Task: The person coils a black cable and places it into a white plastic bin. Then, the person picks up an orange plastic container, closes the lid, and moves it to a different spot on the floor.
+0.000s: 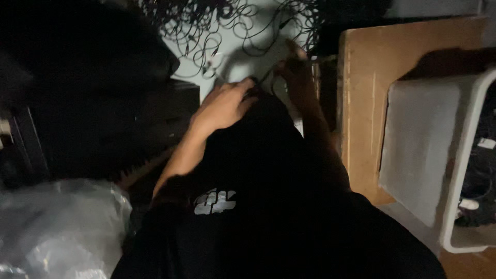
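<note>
Between hands (258,90), thin tangled black wires (217,26)

You face black tangled cables (217,23) on a pale grey worktop (232,62), a tan board (361,77), and a white bin (465,155).

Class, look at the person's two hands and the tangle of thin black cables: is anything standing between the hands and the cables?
Nothing visible does. The left hand and right hand already sit at the near edge of the black cables; whether either actually grips a strand is too dark to tell.
</note>
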